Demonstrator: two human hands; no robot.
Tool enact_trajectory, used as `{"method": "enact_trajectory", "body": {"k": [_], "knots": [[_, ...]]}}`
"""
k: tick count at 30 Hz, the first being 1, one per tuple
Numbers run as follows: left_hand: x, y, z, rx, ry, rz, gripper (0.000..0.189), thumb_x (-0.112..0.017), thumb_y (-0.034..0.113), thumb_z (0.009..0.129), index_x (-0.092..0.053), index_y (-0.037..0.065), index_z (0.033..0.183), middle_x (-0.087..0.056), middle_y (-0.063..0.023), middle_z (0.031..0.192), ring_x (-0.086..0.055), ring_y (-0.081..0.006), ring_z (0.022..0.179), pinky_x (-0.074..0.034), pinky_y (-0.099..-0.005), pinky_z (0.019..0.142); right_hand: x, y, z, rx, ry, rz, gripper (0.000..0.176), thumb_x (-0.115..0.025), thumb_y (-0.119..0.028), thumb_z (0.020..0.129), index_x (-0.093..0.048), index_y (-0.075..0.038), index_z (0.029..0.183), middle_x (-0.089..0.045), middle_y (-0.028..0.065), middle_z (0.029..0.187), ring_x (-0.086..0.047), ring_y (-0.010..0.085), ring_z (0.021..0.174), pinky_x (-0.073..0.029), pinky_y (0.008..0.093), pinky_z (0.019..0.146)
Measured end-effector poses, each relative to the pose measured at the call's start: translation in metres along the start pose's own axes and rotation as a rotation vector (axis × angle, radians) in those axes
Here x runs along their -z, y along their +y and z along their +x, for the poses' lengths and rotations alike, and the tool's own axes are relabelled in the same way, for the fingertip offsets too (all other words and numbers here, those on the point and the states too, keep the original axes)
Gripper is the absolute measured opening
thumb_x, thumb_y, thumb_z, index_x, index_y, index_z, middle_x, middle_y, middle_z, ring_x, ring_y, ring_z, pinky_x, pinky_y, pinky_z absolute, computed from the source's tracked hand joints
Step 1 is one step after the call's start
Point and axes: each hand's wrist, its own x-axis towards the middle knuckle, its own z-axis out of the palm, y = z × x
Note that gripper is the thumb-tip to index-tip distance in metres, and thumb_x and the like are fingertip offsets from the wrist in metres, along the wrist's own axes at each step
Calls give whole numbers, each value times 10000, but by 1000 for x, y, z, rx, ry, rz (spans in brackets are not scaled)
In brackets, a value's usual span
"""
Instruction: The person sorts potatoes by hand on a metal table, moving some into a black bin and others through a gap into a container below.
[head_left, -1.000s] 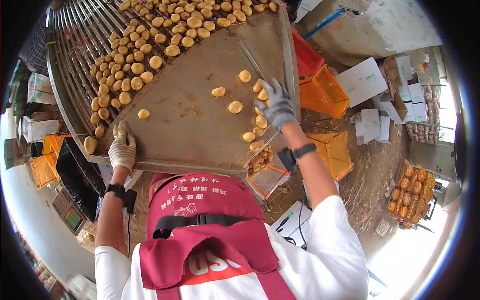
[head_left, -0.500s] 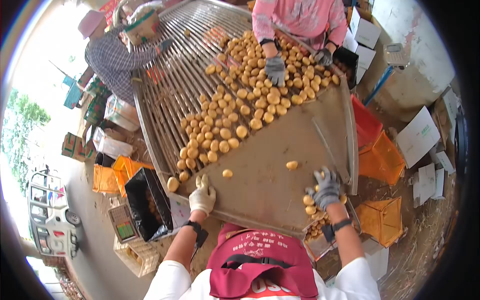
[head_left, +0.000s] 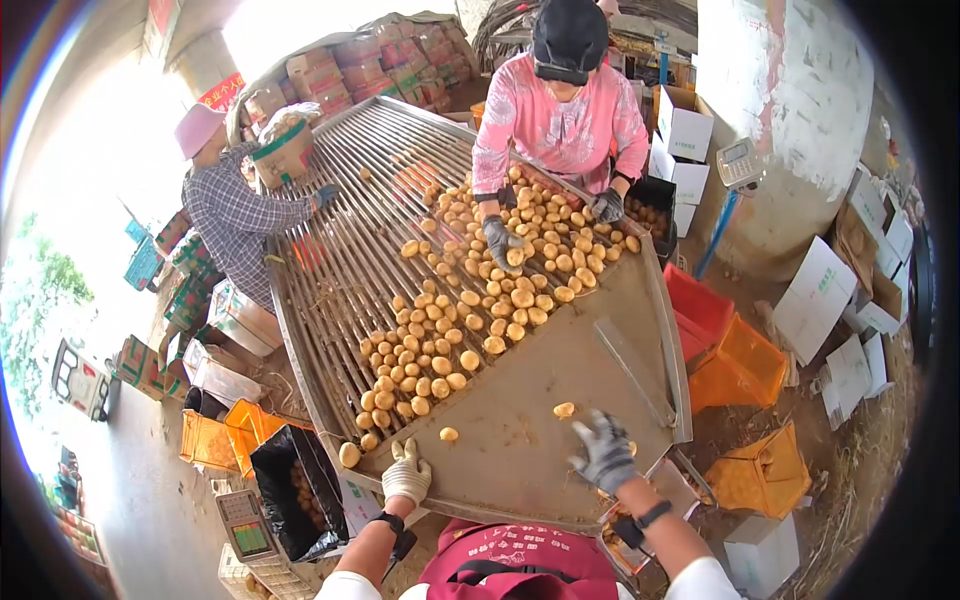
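Note:
My left hand (head_left: 407,476), in a white glove, rests at the near left edge of the sorting table (head_left: 520,385), fingers apart and nothing seen in it. Close by are a single potato (head_left: 449,434) and another potato (head_left: 349,455) at the left rim. In a grey glove, my right hand (head_left: 605,455) is over the near right part of the metal, fingers spread. Just beyond its fingertips sits a lone potato (head_left: 564,410). A small potato (head_left: 632,448) shows beside its right edge. Farther up, many potatoes (head_left: 440,345) cover the bars.
Across the table, a person in pink (head_left: 560,125) handles potatoes with grey gloves. Another person in a checked shirt (head_left: 235,215) stands at the far left. A black-lined crate (head_left: 285,465) is at left; orange baskets (head_left: 760,470) and a scale (head_left: 738,165) are at right.
My right hand has moved inward from the container at the right edge, and its fingers have spread. My left hand stays near the same edge. The view has tilted upward.

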Motion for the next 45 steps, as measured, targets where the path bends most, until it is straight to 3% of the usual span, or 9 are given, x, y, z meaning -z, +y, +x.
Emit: {"method": "enact_trajectory", "body": {"k": [8, 14, 20, 24, 27, 33, 38, 41, 45], "knots": [[2, -2, -8, 34, 13, -23, 678, -496, 351, 923, -384, 107, 1546, -313, -345, 1565, -714, -400, 996, -567, -469, 886, -44, -13, 67, -64, -350, -68, 717, -714, -496, 831, -529, -202, 1458, -350, 173, 1587, -308, 412, 1464, -316, 591, 1154], [-1, -3, -8, 16, 36, -45, 664, -488, 333, 932, -387, 87, 1540, -339, -324, 1563, -720, -399, 938, -571, -472, 857, -56, 37, -79, 132, -45, -120, 580, -772, -445, 737, -659, -173, 1236, -479, 175, 1412, -457, 383, 1313, -378, 542, 1102], [-13, -8, -2, -17, 107, -74, 634, -491, 299, 949, -393, 77, 1534, -372, -317, 1541, -715, -393, 941, -560, -465, 867, -51, 106, -200, -319, 52, -194, 592, -743, -302, 705, -640, -118, 1258, -465, 196, 1440, -477, 404, 1292, -419, 520, 1051], [-31, -15, 4, -65, 162, 7, 602, -515, 285, 963, -420, 73, 1518, -400, -303, 1535, -696, -419, 1002, -549, -479, 907, 12, 90, -131, -364, 154, -90, 580, -679, -279, 879, -526, -128, 1417, -421, 251, 1502, -432, 451, 1366, -394, 519, 1139], [-31, -13, 4, -35, 125, 37, 602, -477, 302, 976, -402, 82, 1532, -365, -289, 1567, -663, -425, 1115, -536, -475, 959, 7, 127, -83, -322, 240, -43, 647, -694, -295, 870, -464, -88, 1439, -410, 262, 1500, -397, 448, 1388, -384, 492, 1151], [-36, -18, 11, -20, 77, 72, 612, -468, 311, 975, -365, 128, 1550, -350, -280, 1572, -721, -387, 889, -576, -492, 787, 12, 130, -72, -331, -122, -344, 629, -738, -389, 816, -566, -139, 1367, -513, 150, 1438, -365, 382, 1441, -373, 554, 1128], [-36, -17, 11, 11, 83, 57, 606, -466, 306, 980, -364, 124, 1549, -369, -281, 1560, -723, -376, 877, -577, -480, 776, 14, 79, -120, -394, -350, -449, 533, -696, -401, 852, -614, -131, 1305, -525, 130, 1438, -428, 368, 1385, -368, 574, 1120], [-35, -14, 8, 41, 75, 17, 603, -468, 305, 979, -372, 114, 1542, -371, -278, 1563, -716, -385, 933, -567, -477, 829, 21, 72, -117, -404, -547, -169, 575, -714, -389, 843, -597, -111, 1333, -539, 156, 1414, -494, 365, 1313, -398, 533, 1118], [-33, -15, 9, 44, 106, -16, 608, -488, 303, 965, -386, 97, 1527, -374, -273, 1567, -687, -399, 1045, -533, -487, 923, 21, 84, -52, -373, -125, -46, 671, -763, -279, 840, -514, -90, 1433, -508, 194, 1447, -502, 369, 1327, -367, 419, 1177]]}}
